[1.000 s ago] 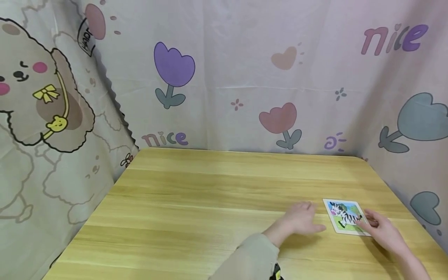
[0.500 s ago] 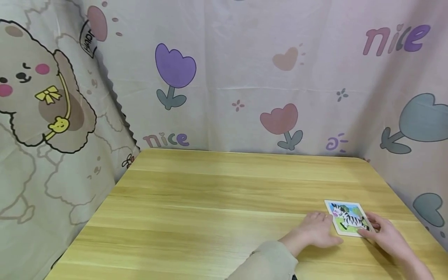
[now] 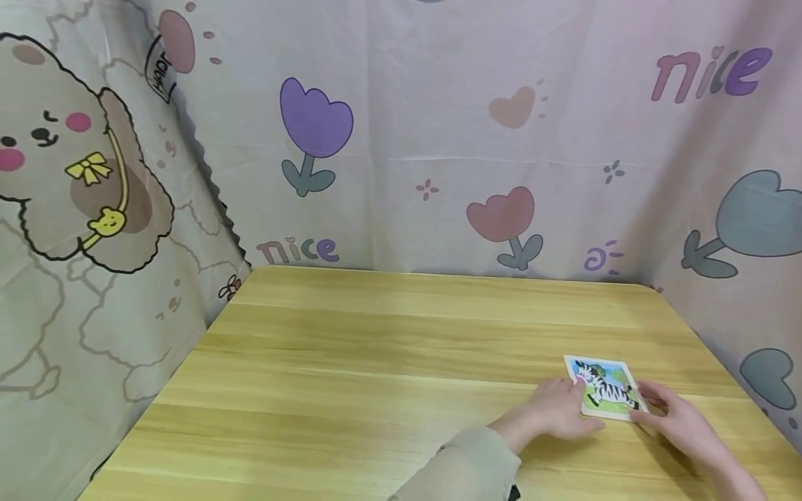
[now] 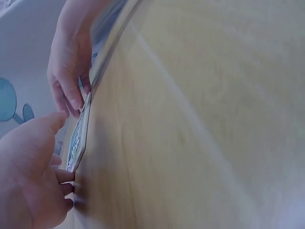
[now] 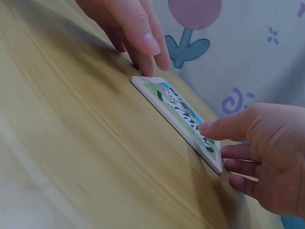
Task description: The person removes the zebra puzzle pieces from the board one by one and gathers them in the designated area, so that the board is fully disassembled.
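Flanking the zebra card point(image 3: 603, 392), left grip point(image 3: 560, 412) touches it, right grip point(image 3: 677, 419) holds.

A pale curtain point(image 3: 426, 76) is hanging beyond the far edge of the table point(image 3: 344, 417), whose yellowish wood grain is running left to right. On that curtain a purple tulip point(image 3: 316, 120) is standing left of centre, and a red tulip point(image 3: 503, 214) is rising farther right, below a beige heart point(image 3: 512, 108). At left, a fluffy cartoon animal point(image 3: 53, 202) is winking and wearing a yellow bow point(image 3: 89, 169). At right, a blue-grey tulip point(image 3: 761, 216) is leaning above a similarly coloured heart point(image 3: 768, 378).
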